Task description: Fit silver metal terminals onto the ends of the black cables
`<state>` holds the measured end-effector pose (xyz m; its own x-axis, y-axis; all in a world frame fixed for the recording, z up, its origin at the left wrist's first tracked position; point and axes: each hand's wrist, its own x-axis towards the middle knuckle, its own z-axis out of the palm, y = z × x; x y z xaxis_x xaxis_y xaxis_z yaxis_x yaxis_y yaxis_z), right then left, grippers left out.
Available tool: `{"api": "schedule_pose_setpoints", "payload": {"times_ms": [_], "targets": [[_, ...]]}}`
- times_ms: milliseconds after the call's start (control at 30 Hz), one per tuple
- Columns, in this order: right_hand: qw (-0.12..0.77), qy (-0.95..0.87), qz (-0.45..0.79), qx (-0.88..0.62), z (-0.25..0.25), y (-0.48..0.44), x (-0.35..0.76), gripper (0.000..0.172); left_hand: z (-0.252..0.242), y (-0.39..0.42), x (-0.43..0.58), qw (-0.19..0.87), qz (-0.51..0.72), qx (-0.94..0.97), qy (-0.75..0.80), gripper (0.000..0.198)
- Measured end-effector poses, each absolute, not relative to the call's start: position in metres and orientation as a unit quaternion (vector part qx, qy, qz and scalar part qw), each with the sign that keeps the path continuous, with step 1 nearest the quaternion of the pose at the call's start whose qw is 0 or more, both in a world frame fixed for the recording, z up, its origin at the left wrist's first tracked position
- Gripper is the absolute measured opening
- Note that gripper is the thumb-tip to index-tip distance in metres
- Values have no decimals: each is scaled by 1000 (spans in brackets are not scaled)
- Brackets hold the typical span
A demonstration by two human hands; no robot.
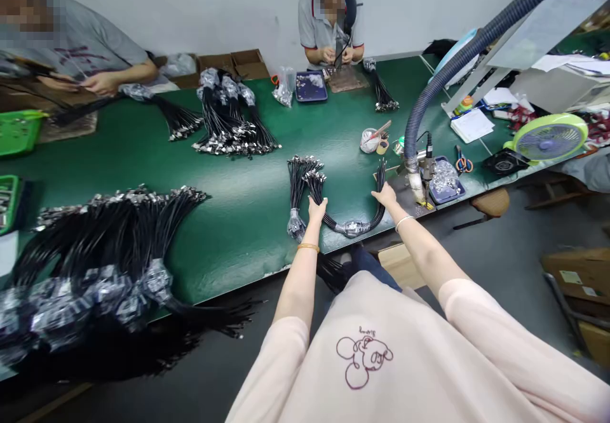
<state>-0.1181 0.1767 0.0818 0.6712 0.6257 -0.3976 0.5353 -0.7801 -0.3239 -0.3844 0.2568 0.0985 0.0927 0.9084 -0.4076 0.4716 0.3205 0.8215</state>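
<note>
A bundle of black cables [330, 221] curves in a U over the green table, its middle wrapped in clear plastic. My left hand [316, 209] is closed around the bundle's left arm, just below the metal-tipped ends. The right arm of the U is in my right hand [386, 195], its thin tips pointing up. Another cable bundle [295, 188] lies directly left of my left hand, its plastic-wrapped part near the table's front edge. Cables from it hang over that edge.
Large cable bundles [109, 239] lie at the left, others [233, 118] farther back. On the right are a bench machine [426, 172] under a grey hose [419, 105], a blue parts tray [445, 181], scissors [462, 161] and a green fan [550, 138]. Two people work across the table.
</note>
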Motion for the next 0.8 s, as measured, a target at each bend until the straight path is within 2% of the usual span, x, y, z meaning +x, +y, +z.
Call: {"api": "schedule_pose_setpoints", "payload": {"times_ms": [167, 400, 667, 800], "targets": [[124, -375, 225, -891, 71, 122, -131, 40, 75, 218, -402, 443, 221, 558, 666, 39], [129, -407, 291, -856, 70, -39, -157, 40, 54, 148, -410, 386, 196, 593, 679, 47], [30, -265, 388, -882, 48, -128, -44, 38, 10, 152, -382, 329, 199, 608, 695, 57], [33, -210, 367, -906, 16, -137, 24, 39, -19, 153, -372, 286, 233, 601, 709, 58]]}}
